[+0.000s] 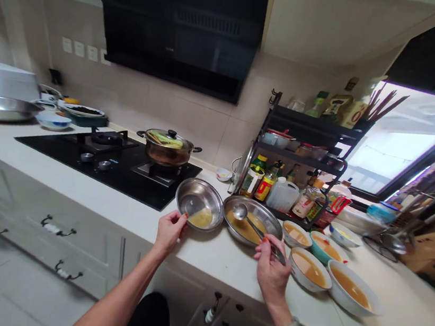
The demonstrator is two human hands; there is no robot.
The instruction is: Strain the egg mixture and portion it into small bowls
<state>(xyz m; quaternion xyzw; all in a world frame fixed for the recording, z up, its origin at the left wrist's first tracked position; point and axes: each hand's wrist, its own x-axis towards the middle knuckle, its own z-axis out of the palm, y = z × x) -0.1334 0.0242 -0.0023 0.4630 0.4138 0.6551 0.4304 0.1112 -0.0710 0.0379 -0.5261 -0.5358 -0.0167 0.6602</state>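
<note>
My left hand (170, 230) pinches the near rim of a steel bowl (193, 194), which is tilted and has a little yellowish liquid pooled at its near side. Closed around the dark handle of a ladle (241, 212) is my right hand (273, 266). The ladle's round head is over a wider steel basin (275, 224) holding brownish-yellow liquid. The bowl and the basin sit side by side at the counter's front. Just right of my right hand stand several bowls of similar liquid, among them a white bowl (308, 282) and a larger white bowl (369, 308).
A lidded pot (169, 151) stands on the black gas hob (120, 174) to the left. Behind the basin, a black rack (301, 161) carries bottles and jars. Knife block (427, 257) and hanging utensils are at the right. A large steel pan (0, 109) lies far left.
</note>
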